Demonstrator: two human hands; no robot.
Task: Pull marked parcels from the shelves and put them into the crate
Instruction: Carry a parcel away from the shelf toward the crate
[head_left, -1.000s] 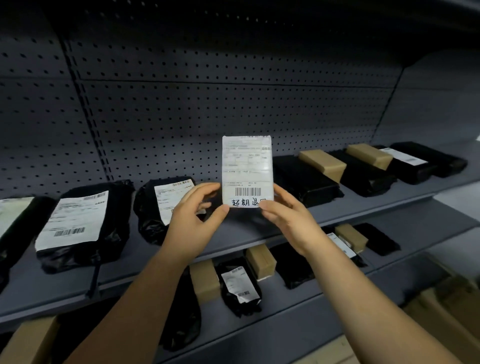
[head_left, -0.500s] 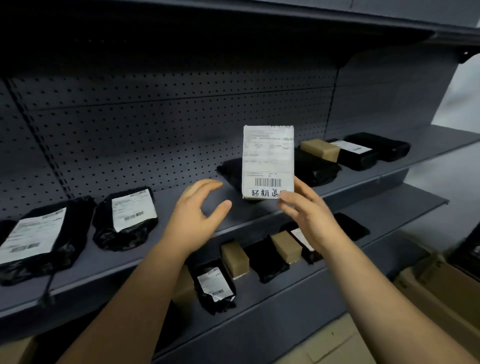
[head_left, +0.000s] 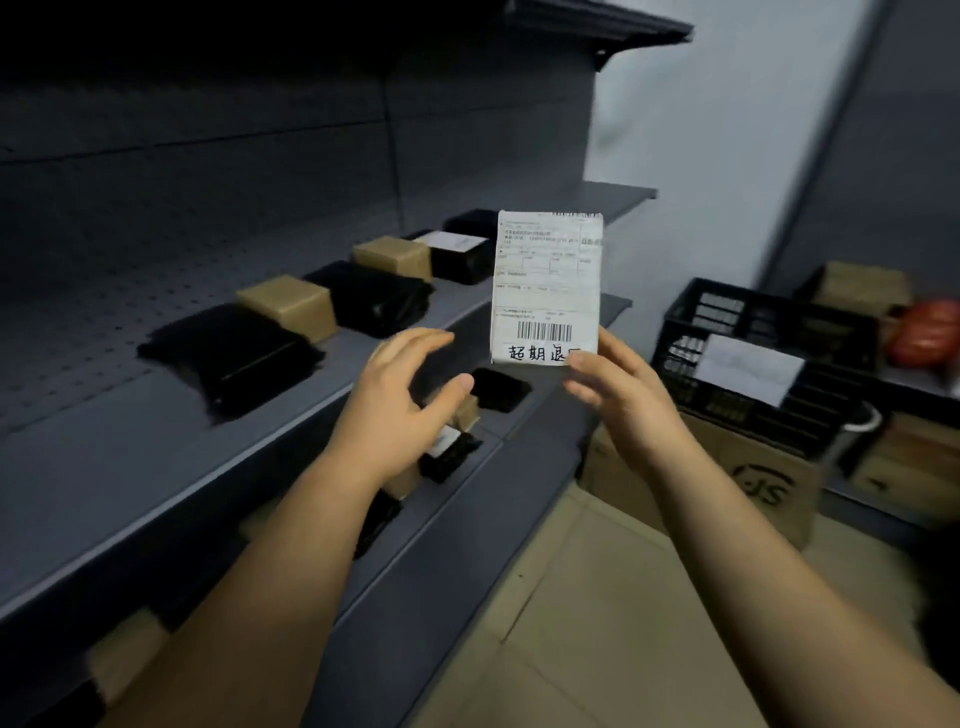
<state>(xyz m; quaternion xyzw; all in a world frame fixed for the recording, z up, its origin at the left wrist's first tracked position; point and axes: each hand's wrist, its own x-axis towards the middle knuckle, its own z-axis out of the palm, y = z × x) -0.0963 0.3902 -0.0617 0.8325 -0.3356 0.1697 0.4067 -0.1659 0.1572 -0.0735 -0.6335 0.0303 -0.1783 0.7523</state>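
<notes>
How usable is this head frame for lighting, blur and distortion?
Head view: the labelled parcel, pinched by the right hand, is brightly lit, barcode and handwriting readable, fine print smeared; the upper shelving sinks into near black; the black crate looks soft; shelf edges bow slightly from the wide-angle lens.

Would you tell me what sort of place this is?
Probably a parcel depot or courier stockroom: grey pegboard shelving lined with black-bagged parcels and brown boxes, a labelled parcel pinched in the right hand, and a black plastic crate by a cardboard carton.
</notes>
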